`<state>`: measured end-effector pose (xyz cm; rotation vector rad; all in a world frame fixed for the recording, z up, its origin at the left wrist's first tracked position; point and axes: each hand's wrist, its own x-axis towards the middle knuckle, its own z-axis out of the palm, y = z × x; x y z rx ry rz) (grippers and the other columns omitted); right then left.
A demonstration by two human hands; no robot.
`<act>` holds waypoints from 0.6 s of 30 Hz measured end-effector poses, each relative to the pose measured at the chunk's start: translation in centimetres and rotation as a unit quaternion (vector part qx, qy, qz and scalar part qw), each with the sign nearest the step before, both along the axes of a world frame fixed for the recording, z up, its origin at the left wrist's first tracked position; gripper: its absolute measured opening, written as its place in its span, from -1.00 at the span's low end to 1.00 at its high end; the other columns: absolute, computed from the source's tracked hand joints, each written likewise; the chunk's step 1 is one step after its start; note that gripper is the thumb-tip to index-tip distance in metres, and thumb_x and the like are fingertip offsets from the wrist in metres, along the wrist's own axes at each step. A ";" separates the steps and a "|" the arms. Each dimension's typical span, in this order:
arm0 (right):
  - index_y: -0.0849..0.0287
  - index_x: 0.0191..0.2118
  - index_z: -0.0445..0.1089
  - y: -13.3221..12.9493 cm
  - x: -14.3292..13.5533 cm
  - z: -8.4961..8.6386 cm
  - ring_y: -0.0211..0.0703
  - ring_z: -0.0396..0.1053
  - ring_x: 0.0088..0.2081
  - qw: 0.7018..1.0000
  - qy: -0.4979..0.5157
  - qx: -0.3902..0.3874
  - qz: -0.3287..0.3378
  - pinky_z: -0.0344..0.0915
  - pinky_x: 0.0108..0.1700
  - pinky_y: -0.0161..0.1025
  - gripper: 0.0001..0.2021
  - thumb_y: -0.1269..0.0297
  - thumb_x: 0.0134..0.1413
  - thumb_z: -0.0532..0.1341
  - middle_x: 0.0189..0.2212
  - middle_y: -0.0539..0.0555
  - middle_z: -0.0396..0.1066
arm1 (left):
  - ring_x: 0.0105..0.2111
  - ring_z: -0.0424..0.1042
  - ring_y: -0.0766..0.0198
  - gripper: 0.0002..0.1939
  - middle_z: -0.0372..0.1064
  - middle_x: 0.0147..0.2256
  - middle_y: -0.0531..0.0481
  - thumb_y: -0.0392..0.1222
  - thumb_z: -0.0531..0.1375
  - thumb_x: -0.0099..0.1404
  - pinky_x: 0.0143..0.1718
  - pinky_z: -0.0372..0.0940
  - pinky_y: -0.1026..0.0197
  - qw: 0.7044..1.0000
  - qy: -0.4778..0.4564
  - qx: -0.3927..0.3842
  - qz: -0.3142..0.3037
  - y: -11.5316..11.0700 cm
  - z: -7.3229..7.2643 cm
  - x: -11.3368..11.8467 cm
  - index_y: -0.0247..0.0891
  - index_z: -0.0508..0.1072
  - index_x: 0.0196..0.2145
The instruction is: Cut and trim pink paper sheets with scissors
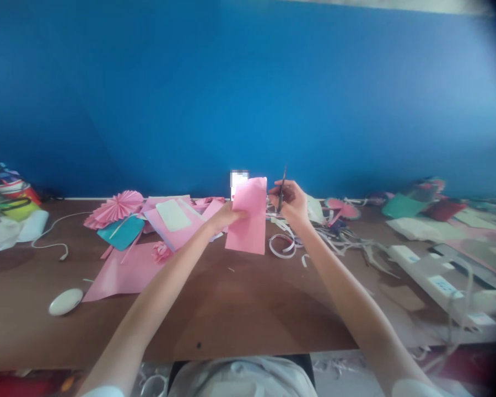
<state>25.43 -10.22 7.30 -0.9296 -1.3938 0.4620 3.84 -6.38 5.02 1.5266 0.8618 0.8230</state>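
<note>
My left hand (227,216) grips a pink paper rectangle (250,229) by its left side, holding it upright above the brown table. The paper's top edge is slightly curled. To the right of the paper, my right hand (288,199) is closed around a thin dark tool (282,188) that points up; it looks like scissors, but its lower part is hidden by the fingers. A small gap separates the tool from the paper. Behind the paper stands a bright white object (238,179), partly covered and pixelated.
Pink sheets (128,270), a pleated pink fan (119,207) and a teal piece (122,231) lie left. A white mouse (65,302) sits front left. White strips (282,246) curl near my right forearm; a power strip (438,284) lies right. A blue wall (248,94) rises behind.
</note>
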 end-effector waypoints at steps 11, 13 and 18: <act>0.13 -0.13 0.34 0.1 0.3 -0.2 -0.28 0.28 -0.46 0.995 -0.082 0.021 -0.058 0.21 -0.43 -0.29 -0.70 0.28 -0.05 0.23 -0.38 0.01 0.45 | -0.18 0.50 -0.04 -0.51 0.50 -0.20 -0.21 -0.18 0.38 0.00 -0.07 0.35 -0.10 0.999 0.010 -0.022 -0.029 -0.7 0.7 0.1 -0.29 0.45 -0.07; 0.12 -0.12 0.34 0.2 0.4 -0.3 -0.28 0.28 -0.46 0.994 -0.088 0.014 -0.057 0.21 -0.43 -0.29 -0.69 0.28 -0.07 0.23 -0.37 0.01 0.45 | -0.15 0.49 -0.05 -0.49 0.50 -0.19 -0.21 -0.19 0.38 0.00 -0.06 0.35 -0.10 0.999 0.005 -0.025 -0.029 -0.7 0.6 0.1 -0.28 0.44 -0.06; 0.12 -0.08 0.30 0.4 0.6 -0.4 -0.24 0.33 -0.40 0.995 -0.097 -0.004 -0.037 0.21 -0.42 -0.30 -0.61 0.29 -0.12 0.25 -0.34 0.01 0.44 | -0.11 0.48 -0.06 -0.49 0.49 -0.20 -0.21 -0.20 0.38 -0.01 -0.06 0.36 -0.10 0.999 0.005 -0.032 -0.022 -0.2 0.1 0.0 -0.29 0.42 -0.07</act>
